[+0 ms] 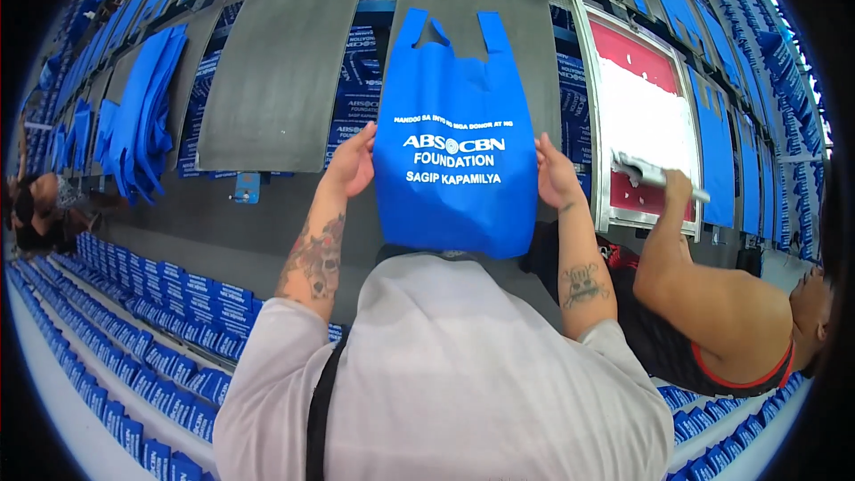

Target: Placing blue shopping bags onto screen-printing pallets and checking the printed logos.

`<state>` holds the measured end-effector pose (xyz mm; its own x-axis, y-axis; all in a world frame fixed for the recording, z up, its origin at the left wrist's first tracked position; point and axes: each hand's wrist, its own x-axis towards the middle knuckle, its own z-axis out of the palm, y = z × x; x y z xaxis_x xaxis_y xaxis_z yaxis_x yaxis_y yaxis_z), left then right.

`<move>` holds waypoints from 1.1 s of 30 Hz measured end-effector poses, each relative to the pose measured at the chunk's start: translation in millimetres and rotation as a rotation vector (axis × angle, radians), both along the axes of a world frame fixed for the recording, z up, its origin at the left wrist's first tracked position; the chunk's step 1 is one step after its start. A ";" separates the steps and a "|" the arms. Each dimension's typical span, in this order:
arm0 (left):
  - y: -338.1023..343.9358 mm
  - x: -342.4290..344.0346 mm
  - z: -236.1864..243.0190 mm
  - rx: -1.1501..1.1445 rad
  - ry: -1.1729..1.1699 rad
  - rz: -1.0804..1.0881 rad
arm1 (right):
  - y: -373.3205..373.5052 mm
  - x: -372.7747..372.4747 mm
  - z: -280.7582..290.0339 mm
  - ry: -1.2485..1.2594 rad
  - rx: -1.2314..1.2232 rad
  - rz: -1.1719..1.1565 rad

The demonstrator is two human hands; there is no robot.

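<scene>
A blue non-woven bag (456,214) with loop handles and white printing hangs spread in front of me. My left hand (355,162) is closed on its left edge, with the fingertips partly behind the fabric. At the opposite edge, my right hand (557,175) pinches the bag at about the same height. The handles point away from me, and the bottom edge droops close to my body. Beyond the bag lies a grey flat printing board (527,18), partly covered by it.
Another grey board (276,80) lies to the left, beside a stack of blue bags (147,116). At right, a co-worker's hand (679,189) draws a squeegee (646,171) over a framed printing screen (598,116) with white ink. Rows of printed bags (169,294) line the lower left.
</scene>
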<state>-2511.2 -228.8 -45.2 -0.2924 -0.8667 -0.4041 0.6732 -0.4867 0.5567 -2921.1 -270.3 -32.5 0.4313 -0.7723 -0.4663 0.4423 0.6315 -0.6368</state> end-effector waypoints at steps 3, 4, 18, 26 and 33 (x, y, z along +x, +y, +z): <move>-30.1 -3.5 -6.2 0.041 -0.188 0.064 | -38.9 7.0 -11.4 0.213 0.016 -0.115; -35.4 -4.7 -7.0 0.038 -0.311 0.061 | -46.9 8.4 -12.6 0.336 -0.021 -0.104; -29.5 21.0 95.0 -0.648 -0.618 0.404 | -29.9 2.1 124.4 0.490 -0.815 -0.256; -91.4 31.9 145.0 -0.753 -0.711 0.406 | -71.7 19.7 173.0 0.652 -0.940 -0.238; -70.6 44.6 177.2 -1.055 -1.321 0.405 | -46.5 20.4 189.8 1.121 -1.274 -0.276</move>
<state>-2466.6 -299.5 132.0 0.0255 -0.8222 0.5686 -0.4817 0.4883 0.7277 -2900.7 -316.8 157.3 0.1490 -0.8562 0.4947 -0.5340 -0.4907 -0.6885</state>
